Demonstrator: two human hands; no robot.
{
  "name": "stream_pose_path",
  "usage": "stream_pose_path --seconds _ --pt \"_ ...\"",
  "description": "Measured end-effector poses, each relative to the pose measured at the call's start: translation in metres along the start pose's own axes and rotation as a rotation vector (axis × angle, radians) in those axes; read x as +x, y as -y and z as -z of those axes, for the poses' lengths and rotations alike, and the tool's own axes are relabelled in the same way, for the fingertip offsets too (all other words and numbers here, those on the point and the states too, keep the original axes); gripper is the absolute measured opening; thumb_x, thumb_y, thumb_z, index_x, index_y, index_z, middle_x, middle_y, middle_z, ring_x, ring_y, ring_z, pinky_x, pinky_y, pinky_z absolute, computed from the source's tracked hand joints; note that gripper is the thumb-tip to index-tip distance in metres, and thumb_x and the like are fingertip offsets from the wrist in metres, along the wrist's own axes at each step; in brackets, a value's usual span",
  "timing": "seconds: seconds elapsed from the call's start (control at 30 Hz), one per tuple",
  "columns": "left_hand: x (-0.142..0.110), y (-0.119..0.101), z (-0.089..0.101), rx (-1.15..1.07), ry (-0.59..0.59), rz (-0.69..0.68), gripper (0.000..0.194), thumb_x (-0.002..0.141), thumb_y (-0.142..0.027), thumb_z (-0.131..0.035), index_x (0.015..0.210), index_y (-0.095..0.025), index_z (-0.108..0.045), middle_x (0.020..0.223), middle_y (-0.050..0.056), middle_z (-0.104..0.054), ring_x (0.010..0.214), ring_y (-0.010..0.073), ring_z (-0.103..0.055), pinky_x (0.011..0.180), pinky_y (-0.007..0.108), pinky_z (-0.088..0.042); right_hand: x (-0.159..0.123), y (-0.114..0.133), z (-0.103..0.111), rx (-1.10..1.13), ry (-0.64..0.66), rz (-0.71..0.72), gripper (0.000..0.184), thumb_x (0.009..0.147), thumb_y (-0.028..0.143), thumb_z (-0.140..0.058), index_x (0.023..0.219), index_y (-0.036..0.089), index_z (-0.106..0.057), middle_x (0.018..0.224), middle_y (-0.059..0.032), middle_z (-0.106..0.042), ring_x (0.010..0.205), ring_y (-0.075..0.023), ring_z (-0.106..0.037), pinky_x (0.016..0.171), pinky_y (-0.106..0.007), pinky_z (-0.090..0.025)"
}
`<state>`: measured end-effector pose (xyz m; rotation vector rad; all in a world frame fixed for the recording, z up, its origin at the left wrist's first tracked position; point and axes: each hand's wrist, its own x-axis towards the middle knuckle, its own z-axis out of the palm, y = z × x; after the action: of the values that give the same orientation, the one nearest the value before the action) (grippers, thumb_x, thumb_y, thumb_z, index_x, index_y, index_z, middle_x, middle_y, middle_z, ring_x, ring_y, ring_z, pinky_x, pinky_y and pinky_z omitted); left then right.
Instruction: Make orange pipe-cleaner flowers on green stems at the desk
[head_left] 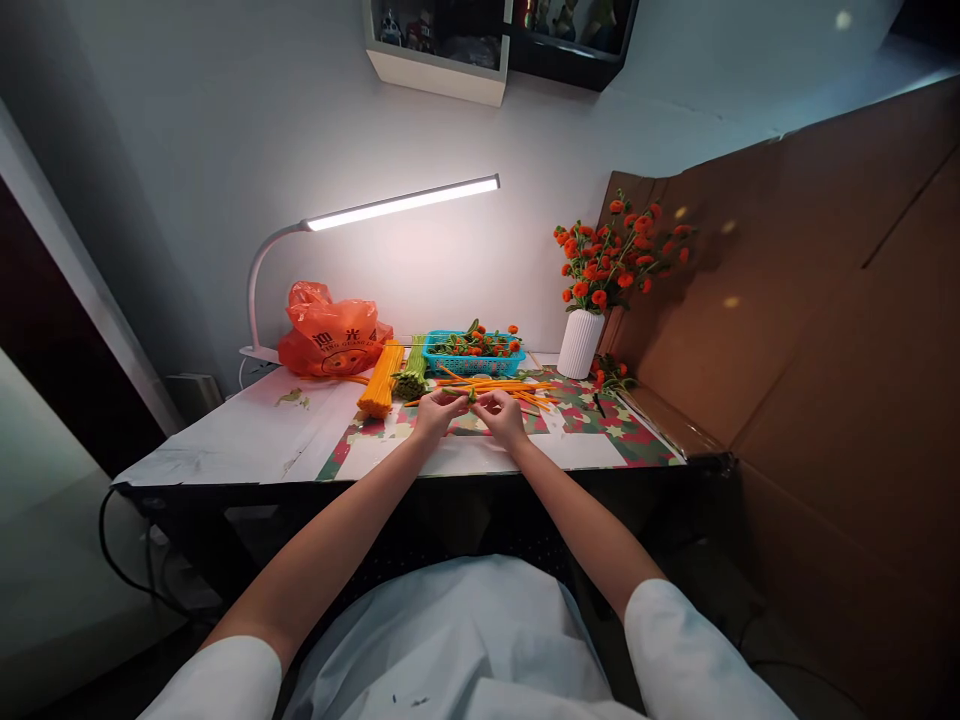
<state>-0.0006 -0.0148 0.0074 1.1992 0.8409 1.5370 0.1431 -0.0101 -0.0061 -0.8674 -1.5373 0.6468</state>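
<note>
My left hand (437, 412) and my right hand (504, 415) meet over the front of the table, fingertips pinched together. Between them is a small green fuzzy piece (472, 396), which looks like twisted chenille stem; its exact shape is too small to make out. Loose orange chenille stems (532, 388) lie just behind my hands. To the left are a thick bundle of orange chenille stems (381, 382) and a green bundle (412, 375). A blue basket (480, 366) behind my hands holds small orange flowers with green stems (480, 344).
A white ribbed vase (580, 344) of orange flowers (611, 250) stands at the back right, beside a tall cardboard panel (825, 280). An orange plastic bag (334, 332) sits at the back left under a lit desk lamp (405, 203). More flowers (613, 374) lie by the vase.
</note>
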Motion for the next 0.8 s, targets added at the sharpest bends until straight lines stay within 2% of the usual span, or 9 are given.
stream_pose_path --seconds 0.1,0.17,0.27,0.43,0.53,0.6,0.67,0.73,0.8 --pt "0.000 0.000 0.002 -0.030 -0.034 0.064 0.044 0.044 -0.037 -0.089 0.075 -0.012 -0.069 0.068 0.005 -0.070 0.063 0.0160 -0.067 0.071 0.031 -0.054 -0.004 0.003 0.001 -0.250 -0.043 0.270 0.013 0.079 0.029 -0.062 0.085 0.021 -0.069 0.084 -0.0050 -0.062 0.072 -0.0163 -0.055 0.068 -0.030 -0.048" --pt "0.000 0.001 0.003 -0.006 -0.051 0.131 0.043 0.046 -0.037 -0.088 0.076 -0.013 -0.068 0.067 0.005 -0.070 0.062 0.0166 -0.067 0.065 0.029 -0.053 -0.005 0.004 0.001 -0.360 -0.023 0.355 0.016 0.085 0.022 -0.055 0.087 0.022 -0.071 0.085 -0.0064 -0.062 0.082 -0.0192 -0.056 0.075 -0.032 -0.048" --pt "0.002 0.002 0.004 0.005 -0.064 0.205 0.037 0.052 -0.036 -0.085 0.076 -0.015 -0.068 0.064 0.005 -0.069 0.061 0.0180 -0.067 0.059 0.028 -0.052 -0.004 0.004 0.001 -0.512 0.038 0.413 0.021 0.089 0.020 -0.050 0.090 0.022 -0.071 0.088 -0.0083 -0.062 0.089 -0.0221 -0.056 0.081 -0.035 -0.046" --pt "0.005 0.004 0.005 -0.011 -0.076 0.225 0.034 0.051 -0.032 -0.085 0.073 -0.014 -0.066 0.064 0.005 -0.068 0.060 0.0174 -0.067 0.061 0.029 -0.053 -0.002 0.002 -0.005 -0.703 0.067 0.431 0.021 0.090 0.016 -0.047 0.089 0.020 -0.067 0.092 -0.0107 -0.062 0.091 -0.0241 -0.055 0.083 -0.036 -0.044" --pt "0.004 0.005 0.003 0.013 -0.073 0.134 0.036 0.049 -0.033 -0.086 0.073 -0.014 -0.067 0.065 0.005 -0.069 0.064 0.0181 -0.067 0.065 0.031 -0.053 -0.001 0.000 -0.009 -0.650 0.016 0.383 0.019 0.088 0.015 -0.046 0.083 0.019 -0.063 0.089 -0.0103 -0.060 0.087 -0.0230 -0.054 0.080 -0.035 -0.044" --pt "0.003 0.005 0.000 0.057 -0.070 0.019 0.032 0.051 -0.033 -0.085 0.072 -0.014 -0.069 0.066 0.005 -0.069 0.065 0.0183 -0.066 0.068 0.031 -0.053 0.001 -0.003 -0.011 -0.505 -0.039 0.309 0.017 0.087 0.018 -0.047 0.077 0.020 -0.060 0.084 -0.0080 -0.059 0.083 -0.0211 -0.054 0.077 -0.033 -0.045" --pt "0.002 0.004 -0.003 0.131 -0.088 -0.097 0.024 0.055 -0.030 -0.083 0.070 -0.016 -0.071 0.069 0.005 -0.069 0.068 0.0185 -0.066 0.071 0.031 -0.053 0.005 -0.007 -0.012 -0.310 -0.076 0.165 0.017 0.085 0.025 -0.051 0.069 0.020 -0.056 0.075 -0.0043 -0.056 0.073 -0.0184 -0.053 0.069 -0.031 -0.045" --pt "-0.001 0.002 -0.005 0.222 -0.115 -0.205 0.014 0.059 -0.026 -0.079 0.069 -0.020 -0.073 0.075 0.004 -0.070 0.075 0.0192 -0.066 0.076 0.031 -0.053 0.010 -0.010 -0.012 -0.088 -0.031 -0.049 0.024 0.083 0.034 -0.056 0.064 0.020 -0.052 0.064 -0.0002 -0.051 0.061 -0.0149 -0.049 0.060 -0.028 -0.042" --pt "-0.004 -0.001 -0.006 0.310 -0.105 -0.278 0.008 0.061 -0.022 -0.077 0.068 -0.023 -0.073 0.079 0.004 -0.070 0.085 0.0202 -0.066 0.082 0.030 -0.052 0.014 -0.012 -0.008 0.133 0.117 -0.249 0.030 0.080 0.041 -0.059 0.062 0.020 -0.050 0.057 0.0024 -0.047 0.052 -0.0119 -0.043 0.052 -0.026 -0.039"
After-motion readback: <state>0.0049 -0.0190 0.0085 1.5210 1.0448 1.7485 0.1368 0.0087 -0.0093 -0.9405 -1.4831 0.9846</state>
